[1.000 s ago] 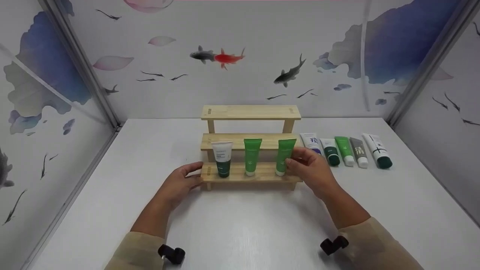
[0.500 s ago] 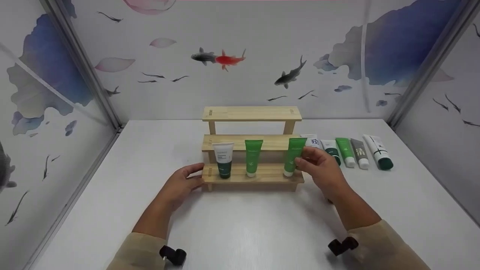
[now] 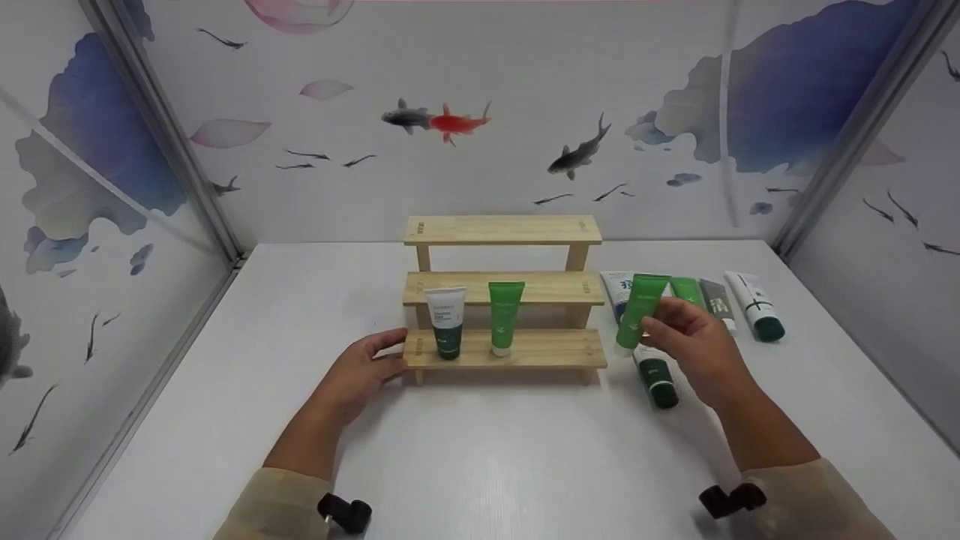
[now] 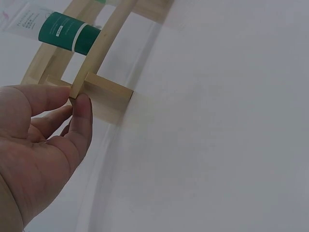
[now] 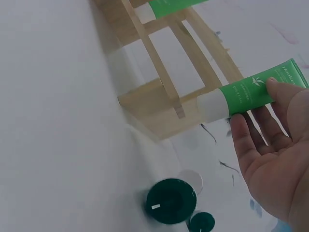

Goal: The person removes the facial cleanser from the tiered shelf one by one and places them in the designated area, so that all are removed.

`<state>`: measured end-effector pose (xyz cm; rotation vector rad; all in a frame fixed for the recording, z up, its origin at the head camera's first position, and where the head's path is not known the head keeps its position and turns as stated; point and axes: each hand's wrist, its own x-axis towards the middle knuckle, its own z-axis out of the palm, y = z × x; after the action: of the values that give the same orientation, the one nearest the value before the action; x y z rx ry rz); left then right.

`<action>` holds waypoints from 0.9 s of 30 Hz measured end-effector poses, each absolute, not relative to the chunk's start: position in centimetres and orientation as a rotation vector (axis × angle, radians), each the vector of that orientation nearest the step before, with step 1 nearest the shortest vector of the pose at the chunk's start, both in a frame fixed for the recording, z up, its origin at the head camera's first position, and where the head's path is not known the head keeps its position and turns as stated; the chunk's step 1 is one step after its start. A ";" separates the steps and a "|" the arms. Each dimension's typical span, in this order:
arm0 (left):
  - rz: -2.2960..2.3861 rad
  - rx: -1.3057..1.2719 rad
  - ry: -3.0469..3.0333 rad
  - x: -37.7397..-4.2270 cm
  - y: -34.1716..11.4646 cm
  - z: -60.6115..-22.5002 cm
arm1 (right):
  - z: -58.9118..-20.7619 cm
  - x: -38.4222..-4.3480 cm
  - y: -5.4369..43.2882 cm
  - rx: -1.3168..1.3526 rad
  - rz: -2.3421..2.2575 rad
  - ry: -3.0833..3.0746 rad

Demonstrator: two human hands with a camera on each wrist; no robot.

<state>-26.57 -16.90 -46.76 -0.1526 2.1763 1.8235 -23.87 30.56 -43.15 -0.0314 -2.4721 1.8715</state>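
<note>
One green tube (image 3: 640, 309) is pinched in the right hand (image 3: 697, 349).

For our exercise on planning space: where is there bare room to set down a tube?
Free: the top shelf; the middle shelf; the bottom shelf right of the standing green tube; the table before the rack, between the forearms. Crowded: right of the rack, around the right grip, where tubes lie.

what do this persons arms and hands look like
The left sleeve and right sleeve are beige and end short of the hands. A small black device sits at the inner side of each. The left hand and right hand wear no gloves.
</note>
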 end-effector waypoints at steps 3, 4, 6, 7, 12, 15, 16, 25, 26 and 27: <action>1.817 -0.164 2.181 -26.6 -16.9 -46.7 | -43.0 -23.3 32.0 -0.078 1.835 -2.489; 1.818 -0.164 2.182 -26.6 -16.9 -46.7 | -43.0 -23.2 32.5 -0.082 1.821 -2.494; 1.823 -0.166 2.177 -26.5 -16.9 -46.7 | -43.0 -22.9 33.5 -0.082 1.803 -2.496; 1.829 -0.170 2.173 -26.5 -16.8 -46.7 | -43.0 -22.7 33.9 -0.085 1.793 -2.498; 1.844 -0.150 2.165 -26.5 -16.8 -46.6 | -43.5 -22.6 35.9 -0.121 1.756 -2.507; 1.839 -0.138 2.169 -26.6 -16.8 -46.7 | -44.0 -22.7 36.8 -0.154 1.746 -2.516; 1.839 -0.134 2.171 -26.6 -16.9 -46.7 | -44.2 -22.8 37.2 -0.162 1.747 -2.520; 1.827 -0.153 2.168 -26.7 -16.8 -46.8 | -45.9 -23.7 40.1 -0.241 1.984 -2.464; 1.821 -0.159 2.170 -26.7 -16.8 -46.8 | -46.0 -23.8 40.4 -0.253 2.006 -2.463; 1.813 -0.163 2.173 -26.7 -16.8 -46.8 | -46.2 -23.8 40.7 -0.270 2.023 -2.467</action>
<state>-26.66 -16.77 -46.75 -0.1630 2.1731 1.8134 -23.79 40.68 -46.18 -0.2696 -2.4666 2.0229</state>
